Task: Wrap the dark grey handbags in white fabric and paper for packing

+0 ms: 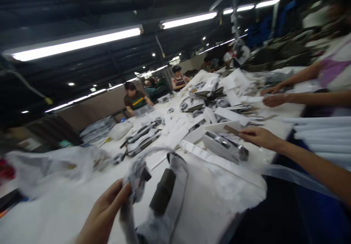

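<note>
My left hand (106, 207) is closed, thumb and fingers pinching a strap wrapped in thin whitish material (134, 181). The strap arches up and over to the right. Beside it lies a dark olive padded piece (163, 192), partly covered by white wrapping. My right hand (256, 138) reaches in from the right, its fingers closed on the end of a flat brown strip (231, 130). Just below that strip stands a grey tape dispenser (221, 145) on the table. Motion blur softens fine details of the wrapped strap.
The white table (68, 211) carries several dark wrapped straps (144, 138) and a heap of white paper and straps (203, 94). At the right, a co-worker's hands (274, 97) hold white material. Another person (137, 99) handles a clear tray. Crumpled plastic (55, 167) lies left.
</note>
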A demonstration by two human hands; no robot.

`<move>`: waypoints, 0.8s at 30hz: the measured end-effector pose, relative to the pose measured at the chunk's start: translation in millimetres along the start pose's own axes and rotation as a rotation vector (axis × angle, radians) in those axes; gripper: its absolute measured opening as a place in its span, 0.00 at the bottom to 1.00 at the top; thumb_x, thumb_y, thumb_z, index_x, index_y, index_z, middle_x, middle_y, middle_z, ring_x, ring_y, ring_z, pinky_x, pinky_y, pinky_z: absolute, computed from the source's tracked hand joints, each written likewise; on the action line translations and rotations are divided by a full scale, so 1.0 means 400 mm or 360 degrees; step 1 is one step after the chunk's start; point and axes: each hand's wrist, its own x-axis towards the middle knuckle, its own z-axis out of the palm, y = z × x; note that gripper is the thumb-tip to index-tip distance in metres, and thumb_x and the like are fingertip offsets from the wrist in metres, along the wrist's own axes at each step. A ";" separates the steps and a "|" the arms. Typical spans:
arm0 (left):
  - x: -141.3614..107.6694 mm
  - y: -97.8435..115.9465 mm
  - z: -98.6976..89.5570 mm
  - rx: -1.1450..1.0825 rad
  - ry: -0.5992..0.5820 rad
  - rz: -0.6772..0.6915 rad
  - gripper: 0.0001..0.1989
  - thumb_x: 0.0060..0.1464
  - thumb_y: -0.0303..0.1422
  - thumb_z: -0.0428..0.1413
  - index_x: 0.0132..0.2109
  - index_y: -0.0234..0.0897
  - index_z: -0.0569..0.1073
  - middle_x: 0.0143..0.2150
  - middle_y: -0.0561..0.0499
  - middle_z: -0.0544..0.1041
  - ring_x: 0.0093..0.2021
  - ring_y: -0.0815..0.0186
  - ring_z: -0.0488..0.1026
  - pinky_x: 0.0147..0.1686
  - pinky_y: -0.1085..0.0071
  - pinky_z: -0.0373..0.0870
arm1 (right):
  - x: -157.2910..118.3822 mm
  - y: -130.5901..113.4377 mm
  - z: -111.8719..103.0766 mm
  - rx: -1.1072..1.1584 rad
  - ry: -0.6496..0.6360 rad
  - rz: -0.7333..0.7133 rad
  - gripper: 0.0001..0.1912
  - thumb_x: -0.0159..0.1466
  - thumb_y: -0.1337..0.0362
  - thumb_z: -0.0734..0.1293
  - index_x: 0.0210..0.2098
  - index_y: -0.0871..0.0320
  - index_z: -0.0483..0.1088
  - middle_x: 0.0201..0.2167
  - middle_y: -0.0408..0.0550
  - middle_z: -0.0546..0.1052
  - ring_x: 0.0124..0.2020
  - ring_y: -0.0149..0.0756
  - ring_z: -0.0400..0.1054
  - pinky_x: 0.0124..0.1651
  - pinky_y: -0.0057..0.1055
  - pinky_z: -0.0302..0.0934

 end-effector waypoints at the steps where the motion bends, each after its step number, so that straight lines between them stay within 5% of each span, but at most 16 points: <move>1: -0.013 0.018 0.015 -0.0059 -0.0036 0.0035 0.22 0.55 0.52 0.58 0.45 0.39 0.78 0.38 0.50 0.79 0.42 0.58 0.73 0.46 0.67 0.70 | -0.018 -0.044 0.030 0.0035 -0.0125 -0.0047 0.22 0.59 0.49 0.68 0.43 0.59 0.80 0.36 0.54 0.81 0.35 0.44 0.74 0.37 0.35 0.64; 4: -0.023 0.032 0.036 -0.0223 -0.0092 0.0073 0.21 0.58 0.51 0.56 0.37 0.35 0.78 0.33 0.51 0.77 0.37 0.63 0.70 0.39 0.72 0.66 | -0.085 -0.204 0.142 0.0203 -0.0409 -0.0101 0.22 0.60 0.47 0.69 0.48 0.51 0.78 0.42 0.50 0.81 0.42 0.47 0.74 0.41 0.34 0.66; 10: -0.045 0.036 0.037 -0.0368 -0.0204 0.0146 0.20 0.60 0.48 0.55 0.39 0.34 0.79 0.32 0.50 0.76 0.34 0.66 0.68 0.36 0.74 0.62 | -0.210 -0.488 0.358 0.0549 -0.0967 -0.0328 0.18 0.58 0.49 0.70 0.36 0.57 0.80 0.25 0.45 0.77 0.26 0.34 0.67 0.25 0.27 0.56; 14: -0.067 0.062 0.040 -0.0341 -0.0254 0.0228 0.20 0.62 0.47 0.54 0.39 0.34 0.80 0.31 0.52 0.75 0.33 0.68 0.66 0.34 0.76 0.60 | -0.215 -0.548 0.452 0.0665 -0.0948 -0.0279 0.17 0.56 0.50 0.72 0.30 0.59 0.80 0.23 0.44 0.75 0.25 0.32 0.63 0.25 0.26 0.52; 17: -0.073 0.068 0.040 -0.0336 -0.0266 0.0256 0.19 0.61 0.46 0.55 0.39 0.35 0.80 0.31 0.52 0.75 0.33 0.68 0.66 0.35 0.75 0.60 | -0.211 -0.574 0.490 0.0948 -0.0970 -0.0205 0.18 0.56 0.49 0.73 0.34 0.58 0.80 0.24 0.43 0.74 0.25 0.30 0.61 0.25 0.26 0.51; 20: -0.069 0.064 0.035 -0.0228 -0.0253 0.0289 0.19 0.60 0.47 0.55 0.39 0.36 0.80 0.31 0.52 0.74 0.34 0.67 0.67 0.35 0.74 0.61 | -0.213 -0.606 0.506 0.1284 -0.1071 -0.0071 0.20 0.53 0.50 0.76 0.38 0.57 0.80 0.22 0.40 0.72 0.23 0.27 0.57 0.25 0.26 0.50; 24: -0.062 0.057 0.016 0.0080 -0.0127 0.0453 0.17 0.60 0.46 0.55 0.37 0.39 0.81 0.37 0.51 0.73 0.41 0.63 0.69 0.41 0.71 0.63 | -0.222 -0.638 0.491 0.1629 -0.1343 0.0091 0.18 0.51 0.56 0.78 0.38 0.57 0.80 0.30 0.43 0.77 0.31 0.30 0.65 0.36 0.26 0.59</move>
